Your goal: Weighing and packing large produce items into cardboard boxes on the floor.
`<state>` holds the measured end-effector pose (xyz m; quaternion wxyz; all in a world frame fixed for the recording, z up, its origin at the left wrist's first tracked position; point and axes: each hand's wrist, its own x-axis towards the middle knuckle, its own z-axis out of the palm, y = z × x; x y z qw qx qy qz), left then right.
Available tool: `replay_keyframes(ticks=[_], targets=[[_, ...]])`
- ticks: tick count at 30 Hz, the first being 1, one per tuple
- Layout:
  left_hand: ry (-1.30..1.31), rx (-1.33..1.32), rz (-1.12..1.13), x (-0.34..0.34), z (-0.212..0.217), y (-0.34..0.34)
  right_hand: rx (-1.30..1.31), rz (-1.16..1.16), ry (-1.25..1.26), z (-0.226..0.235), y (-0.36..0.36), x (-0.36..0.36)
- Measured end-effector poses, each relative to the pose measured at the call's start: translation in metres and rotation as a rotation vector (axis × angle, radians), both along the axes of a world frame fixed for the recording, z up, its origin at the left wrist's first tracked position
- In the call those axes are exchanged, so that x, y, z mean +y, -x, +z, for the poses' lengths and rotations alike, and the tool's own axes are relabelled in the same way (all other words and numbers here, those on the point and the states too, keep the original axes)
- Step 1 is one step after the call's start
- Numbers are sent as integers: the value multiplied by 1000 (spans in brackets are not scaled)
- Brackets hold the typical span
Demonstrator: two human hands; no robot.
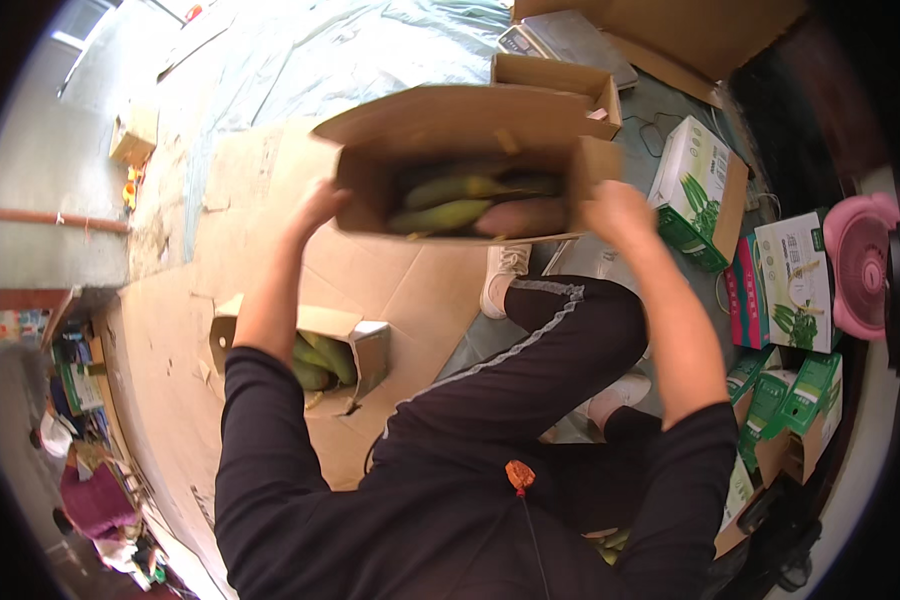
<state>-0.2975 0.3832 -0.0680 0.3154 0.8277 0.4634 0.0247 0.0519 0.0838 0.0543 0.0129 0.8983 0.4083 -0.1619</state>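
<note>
Both my hands grip an open cardboard box (450, 125) by its two ends and hold it tilted toward me, somewhat blurred. Inside lie several long yellow-green pieces of produce (445, 216) and a reddish-brown one (522, 216); their exact kind is unclear. My left hand (322, 208) is closed on the left end, and my right hand (618, 212) on the right end. Below my left hand, near that forearm, a second open carton (370, 355) with green produce (320, 362) stands on flattened cardboard (435, 285).
Ahead stands a small open carton (545, 75) beside a scale (525, 42). Printed green-and-white boxes (695, 185) and a pink plastic fan-like item (860, 265) line the right side. Clear plastic sheeting (350, 50) covers the far floor. People (100, 500) are at far left.
</note>
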Motion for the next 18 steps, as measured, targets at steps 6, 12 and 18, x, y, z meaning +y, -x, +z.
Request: replay_keyframes(ticks=[6, 12, 18], targets=[[-379, 536, 85, 23, 34, 174, 252, 250, 87, -47, 127, 75], [-379, 860, 491, 13, 16, 267, 526, 444, 11, -21, 173, 74], [-415, 697, 183, 8, 4, 253, 456, 191, -311, 13, 80, 34]])
